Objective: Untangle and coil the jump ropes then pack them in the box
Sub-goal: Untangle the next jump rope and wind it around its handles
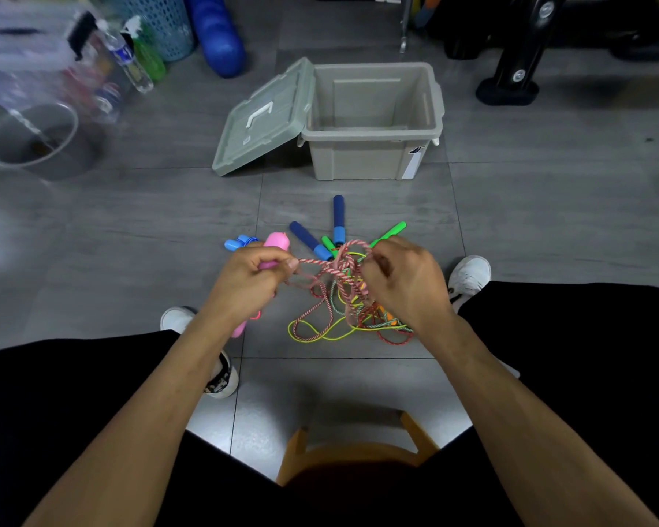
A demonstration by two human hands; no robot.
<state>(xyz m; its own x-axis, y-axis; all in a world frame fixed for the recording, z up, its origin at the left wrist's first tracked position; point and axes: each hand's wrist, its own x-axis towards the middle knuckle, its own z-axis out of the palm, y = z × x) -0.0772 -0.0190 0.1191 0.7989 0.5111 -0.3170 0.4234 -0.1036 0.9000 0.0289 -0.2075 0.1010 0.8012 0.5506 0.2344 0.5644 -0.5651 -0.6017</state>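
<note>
Red-and-white rope stretched between both hands above the floor tangle | left hand fingers grip pink handle, right hand pinches the knot | step: untangling (box open, nothing visibly packed) | next: likely freeing one rope.

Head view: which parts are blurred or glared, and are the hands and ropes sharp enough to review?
Head view: upper-left corner smeared, blurring the clear plastic bottle; glare on the grey tiled floor between the knees; both hands, left and right, and the tangled coloured ropes are sharp.
</note>
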